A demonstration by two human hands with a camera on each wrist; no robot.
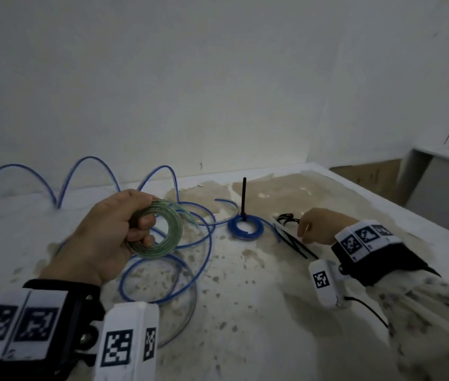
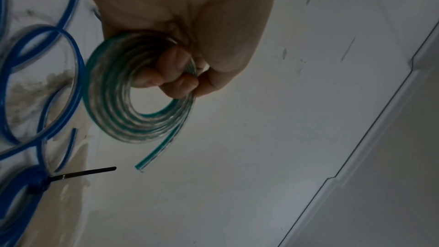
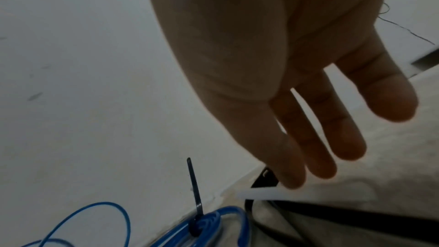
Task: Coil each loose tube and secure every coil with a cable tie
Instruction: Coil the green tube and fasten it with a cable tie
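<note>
My left hand grips a coiled green-tinted clear tube above the table; its fingers curl through the coil and a free end hangs loose. A small blue coil lies mid-table with a black cable tie round it, the tail standing upright. Long loose blue tube sprawls in loops to the left. My right hand hovers with straight fingers over a pile of black cable ties and a white strip, holding nothing.
The stained white table ends at a right edge, beyond which stand cardboard boxes and a white cabinet. A white wall runs behind. A clear tube loop lies near the front.
</note>
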